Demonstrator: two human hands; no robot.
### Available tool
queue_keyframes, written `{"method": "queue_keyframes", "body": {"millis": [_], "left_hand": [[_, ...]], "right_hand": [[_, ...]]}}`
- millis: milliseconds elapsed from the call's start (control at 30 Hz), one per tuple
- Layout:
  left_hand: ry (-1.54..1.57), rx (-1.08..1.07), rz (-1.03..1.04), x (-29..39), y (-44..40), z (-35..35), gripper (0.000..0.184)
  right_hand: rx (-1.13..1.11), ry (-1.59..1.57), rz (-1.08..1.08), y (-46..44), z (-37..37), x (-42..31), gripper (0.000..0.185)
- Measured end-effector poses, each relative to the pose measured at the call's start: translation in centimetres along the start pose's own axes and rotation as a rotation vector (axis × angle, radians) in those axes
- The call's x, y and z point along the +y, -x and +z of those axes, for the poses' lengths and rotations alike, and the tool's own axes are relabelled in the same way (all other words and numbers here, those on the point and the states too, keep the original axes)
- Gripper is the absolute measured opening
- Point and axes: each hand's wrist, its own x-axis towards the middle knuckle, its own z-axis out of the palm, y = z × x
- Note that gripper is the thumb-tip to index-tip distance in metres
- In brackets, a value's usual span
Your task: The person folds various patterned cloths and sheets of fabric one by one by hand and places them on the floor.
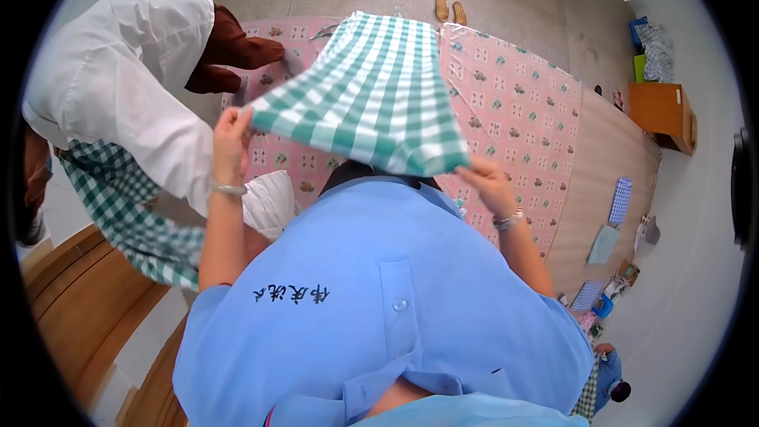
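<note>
Your left hand [231,136] and right hand [487,182] pinched near corners of the green checked cloth [371,87] above the pink sheet [510,122], its edge drawn out but, seemingly, not yet laid down.

Both forearms [221,237] reach forward, well apart, left hand [231,144] and right hand [489,185] pinching with bent fingers.

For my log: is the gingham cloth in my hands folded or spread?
Spread: the gingham cloth fans out beyond the left hand and right hand. Cannot tell if doubled.
</note>
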Motion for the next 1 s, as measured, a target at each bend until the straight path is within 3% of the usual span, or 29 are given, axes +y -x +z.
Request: {"method": "queue_keyframes", "body": {"millis": [67, 133, 200, 300, 433, 533, 600, 667, 767, 800, 867, 900, 967, 1000], "left_hand": [[-0.024, 0.149, -0.084, -6.1, -0.4, -5.3, 0.009], [-0.071, 0.27, -0.134, -10.1, -0.6, -6.6, 0.007], [-0.081, 0.311, -0.167, -14.7, -1.0, -8.2, 0.007], [-0.433, 0.33, -0.462, -20.1, -2.3, -9.9, 0.012], [-0.518, 0.34, -0.53, -24.3, -6.8, -9.2, 0.015], [-0.522, 0.377, -0.626, -20.6, -12.1, -5.0, 0.019], [-0.432, 0.258, -0.677, -19.6, -17.8, -3.1, 0.018], [-0.35, 0.157, -0.537, -20.1, -23.6, -0.8, 0.018], [-0.225, 0.181, -0.364, -17.7, -30.7, 5.6, 0.025], [-0.153, 0.189, -0.294, -16.6, -31.9, 7.7, 0.031], [-0.182, 0.407, -0.152, -13.1, -31.9, 13.1, 0.041], [-0.181, 0.43, -0.166, -14.1, -31.6, 12.8, 0.041], [-0.404, 0.35, -0.083, -15.9, -31.7, 12.1, 0.044], [-0.567, 0.286, -0.077, -17.2, -30.5, 11.1, 0.043]], "right_hand": [[-0.12, 0.016, 0.152, -1.1, 1.0, 6.3, 0.021], [-0.078, 0.156, 0.313, -3.4, 1.8, 10.4, 0.022], [-0.056, 0.034, 0.476, -6.3, 0.9, 17.1, 0.021], [-0.034, 0.146, 0.663, -9.9, -2.1, 27.9, 0.019], [0.078, 0.119, 0.747, -11.8, -1.3, 24.5, 0.019], [0.106, -0.051, 0.743, -15.5, -3.3, 25.0, 0.018], [0.126, -0.124, 0.738, -19.6, -5.8, 24.1, 0.016], [0.248, -0.313, 0.512, -24.1, -9.0, 22.4, 0.013], [0.39, -0.501, 0.342, -31.8, -14.5, 18.0, 0.029], [0.427, -0.492, 0.329, -33.9, -15.9, 16.1, 0.036], [0.589, -0.224, 0.375, -36.2, -18.0, 12.1, 0.046], [0.573, -0.213, 0.395, -36.6, -19.2, 12.5, 0.046], [0.617, 0.31, 0.404, -38.1, -21.4, 13.2, 0.04], [0.594, 0.321, 0.399, -38.5, -22.7, 14.6, 0.04]]}}
